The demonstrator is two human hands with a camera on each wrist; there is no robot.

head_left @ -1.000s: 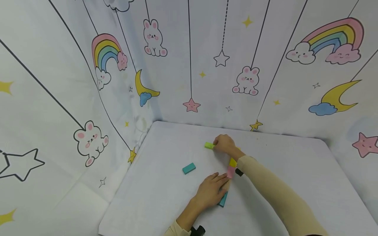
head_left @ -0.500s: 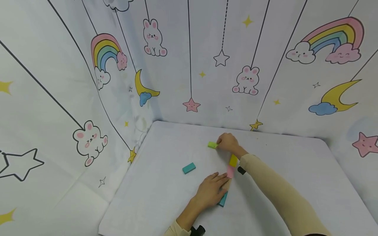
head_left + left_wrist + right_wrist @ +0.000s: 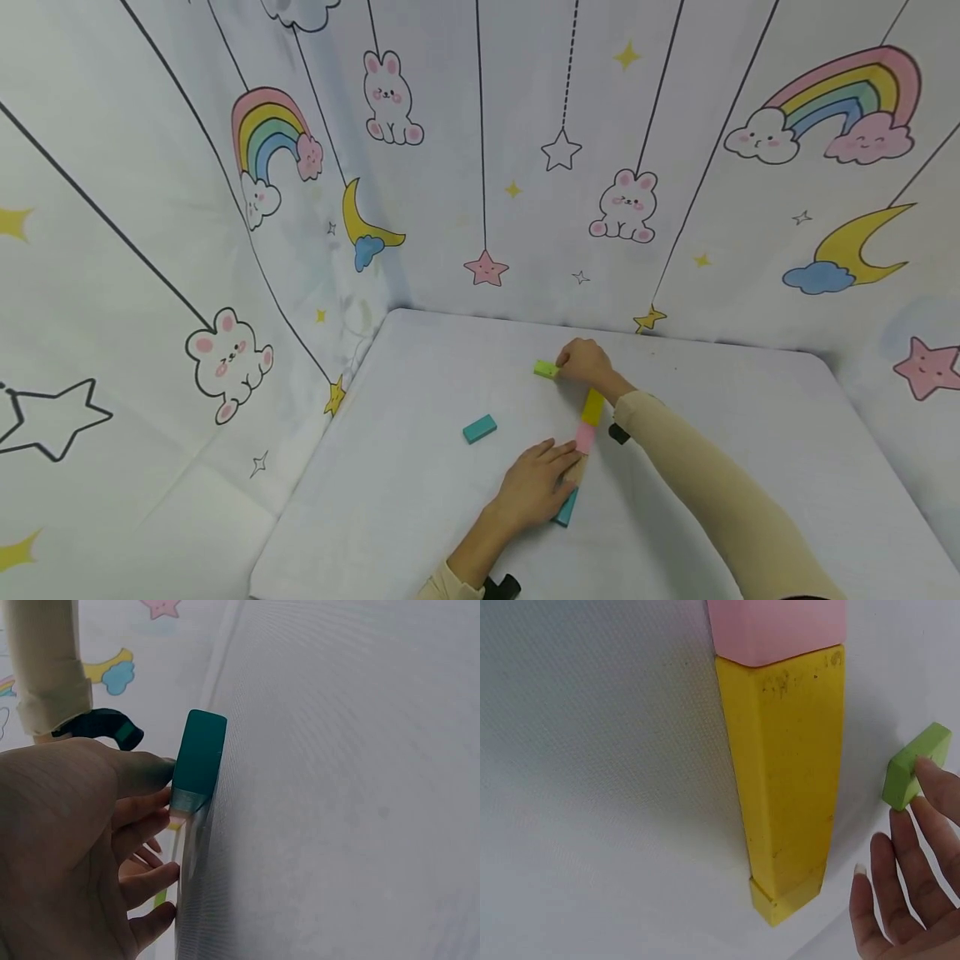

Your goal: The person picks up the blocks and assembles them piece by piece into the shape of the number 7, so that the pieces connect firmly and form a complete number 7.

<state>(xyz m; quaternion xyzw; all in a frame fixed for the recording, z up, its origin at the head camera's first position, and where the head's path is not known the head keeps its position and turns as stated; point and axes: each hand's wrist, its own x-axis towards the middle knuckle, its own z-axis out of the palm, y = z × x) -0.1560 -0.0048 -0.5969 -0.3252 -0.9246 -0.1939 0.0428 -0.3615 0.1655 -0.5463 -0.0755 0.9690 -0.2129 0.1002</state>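
A row of coloured blocks lies on the white table: a teal block [image 3: 567,509] nearest, then a wood-coloured block [image 3: 576,471], a pink block [image 3: 585,437] and a yellow block [image 3: 592,407]. Beyond the yellow one, the right wrist view shows a second yellow piece [image 3: 789,896]. My left hand [image 3: 529,490] rests along the row's left side, its thumb touching the teal block and its extended fingers lying against the wood-coloured and pink ones. Left of the row's far end, my right hand [image 3: 587,363] pinches a light green block [image 3: 921,765] between thumb and fingers.
A loose teal block [image 3: 480,429] lies left of the row. The white table [image 3: 375,500] meets a patterned cloth backdrop [image 3: 435,183] at its back and left edges. Black straps with small cameras sit on both wrists.
My right hand has moved a little to the right with the light green block, nearer the row's far end. My left hand and the blocks beside it have stayed put.
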